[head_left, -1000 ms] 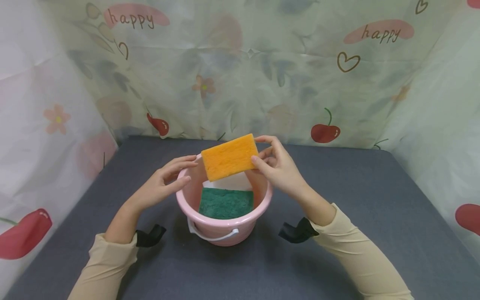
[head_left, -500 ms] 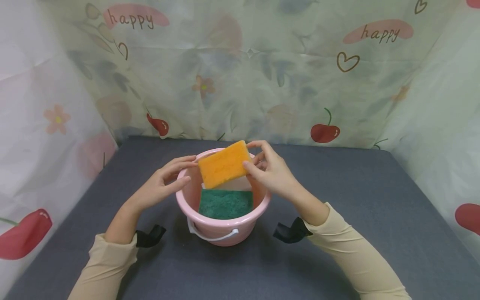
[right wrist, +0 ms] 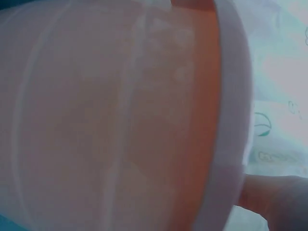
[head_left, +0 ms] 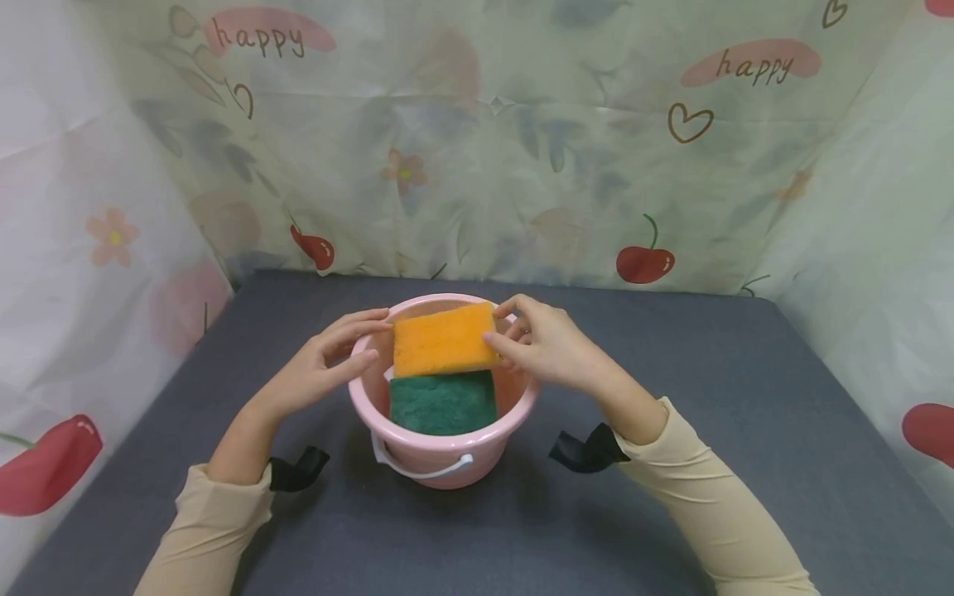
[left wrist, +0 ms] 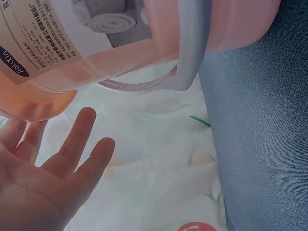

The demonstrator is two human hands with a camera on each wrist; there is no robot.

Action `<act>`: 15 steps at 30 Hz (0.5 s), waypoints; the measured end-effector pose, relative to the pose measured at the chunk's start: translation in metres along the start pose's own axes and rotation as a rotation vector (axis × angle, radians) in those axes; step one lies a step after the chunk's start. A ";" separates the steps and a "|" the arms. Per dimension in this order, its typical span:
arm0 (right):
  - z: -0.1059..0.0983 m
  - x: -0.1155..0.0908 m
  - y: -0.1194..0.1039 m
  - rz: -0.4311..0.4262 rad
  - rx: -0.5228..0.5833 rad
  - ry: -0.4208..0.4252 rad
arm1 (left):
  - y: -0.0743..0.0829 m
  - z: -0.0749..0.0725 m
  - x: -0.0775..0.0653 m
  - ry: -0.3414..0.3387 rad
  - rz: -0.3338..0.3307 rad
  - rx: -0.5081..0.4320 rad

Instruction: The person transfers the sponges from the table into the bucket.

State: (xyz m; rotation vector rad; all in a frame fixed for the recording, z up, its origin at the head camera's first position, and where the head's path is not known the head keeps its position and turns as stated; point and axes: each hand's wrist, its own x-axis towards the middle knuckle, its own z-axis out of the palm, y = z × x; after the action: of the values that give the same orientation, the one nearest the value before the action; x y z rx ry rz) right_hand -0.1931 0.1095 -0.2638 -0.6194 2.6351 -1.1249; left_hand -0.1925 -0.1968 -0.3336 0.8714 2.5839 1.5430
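My right hand (head_left: 555,346) pinches the right end of a yellow sponge (head_left: 443,339), thumb on its front face. The sponge is at the mouth of a pink bucket (head_left: 447,441), its lower edge close above a green scouring pad (head_left: 443,403) inside. My left hand (head_left: 324,364) rests at the bucket's left rim, fingers and thumb spread. In the left wrist view, the left fingers (left wrist: 82,130) are extended beside the bucket's rim. The right wrist view shows mostly the bucket's wall (right wrist: 96,115), with part of the right hand (right wrist: 269,195) past the rim.
The bucket stands on a dark grey table (head_left: 671,497) with its white handle (head_left: 428,474) hanging at the front. A printed label (left wrist: 38,38) is on its side. A patterned curtain (head_left: 492,149) encloses the back and sides. Black straps (head_left: 298,469) hang at both wrists.
My right hand has lowered the yellow sponge into the bucket's mouth, slightly leftward, and levelled it. The green pad has shifted slightly left. The left hand has stayed at the rim.
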 end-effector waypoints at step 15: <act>-0.021 -0.004 0.014 -0.016 -0.058 0.127 | 0.002 0.001 0.000 -0.001 -0.012 0.012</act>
State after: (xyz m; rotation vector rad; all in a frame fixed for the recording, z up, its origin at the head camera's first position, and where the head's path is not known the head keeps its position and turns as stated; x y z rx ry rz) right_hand -0.2008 0.1336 -0.2595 -0.5990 2.7836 -1.1316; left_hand -0.1918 -0.1956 -0.3326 0.8559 2.5955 1.5258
